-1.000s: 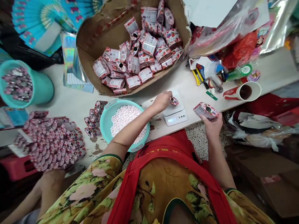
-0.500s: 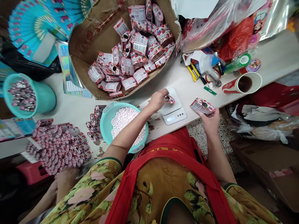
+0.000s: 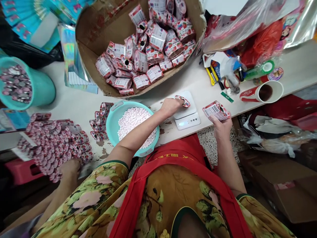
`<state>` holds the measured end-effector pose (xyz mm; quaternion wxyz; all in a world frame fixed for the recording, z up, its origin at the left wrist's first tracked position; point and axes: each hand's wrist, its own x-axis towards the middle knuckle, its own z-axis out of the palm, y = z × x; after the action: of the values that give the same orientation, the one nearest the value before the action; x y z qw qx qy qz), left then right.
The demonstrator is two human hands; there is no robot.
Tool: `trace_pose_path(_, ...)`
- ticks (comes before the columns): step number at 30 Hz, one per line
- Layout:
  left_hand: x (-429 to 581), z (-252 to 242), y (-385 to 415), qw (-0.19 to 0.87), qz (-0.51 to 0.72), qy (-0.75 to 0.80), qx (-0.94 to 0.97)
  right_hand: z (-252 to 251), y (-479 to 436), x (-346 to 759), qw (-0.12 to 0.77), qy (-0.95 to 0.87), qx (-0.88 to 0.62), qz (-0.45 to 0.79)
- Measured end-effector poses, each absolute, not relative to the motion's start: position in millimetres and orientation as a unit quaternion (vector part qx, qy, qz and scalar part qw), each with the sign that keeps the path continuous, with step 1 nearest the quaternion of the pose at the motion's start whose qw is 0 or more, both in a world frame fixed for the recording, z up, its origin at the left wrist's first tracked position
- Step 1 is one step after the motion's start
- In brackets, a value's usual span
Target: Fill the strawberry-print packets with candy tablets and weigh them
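My left hand (image 3: 172, 106) reaches across the green basin to the white digital scale (image 3: 185, 114). Its fingers close at a small pink-and-red oval candy container (image 3: 185, 102) over the scale's plate, partly covering it; whether the container rests on the plate, I cannot tell. In my right hand (image 3: 222, 125), a strawberry-printed candy container (image 3: 216, 110) is gripped from below, off the table's front edge. A dark opening shows in its top. Small pale pink candies (image 3: 132, 122) lie in the green basin (image 3: 112, 132), under my left forearm.
A cardboard box (image 3: 86, 62) of similar containers stands behind. Stacked containers (image 3: 54, 142) are at left, near another person's hand (image 3: 70, 167). Also around are a green bucket (image 3: 43, 86), a yellow cutter (image 3: 210, 76) and a paper cup (image 3: 250, 94) with dark drink.
The view has shifted slightly. My left hand has moved a little right relative to the scale, with the small container. My right hand still holds its container, now tilted slightly differently.
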<state>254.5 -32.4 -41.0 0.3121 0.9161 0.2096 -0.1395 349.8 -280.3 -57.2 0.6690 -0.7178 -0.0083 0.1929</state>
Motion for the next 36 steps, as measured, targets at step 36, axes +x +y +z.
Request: trace_pose_path(36, 29.9, -94.0, -7.4, 0.334, 0.086, 0.633, 0.693, -15.0, -129.9, 190.0, 0.515, -0.334, -0.691, 0.382)
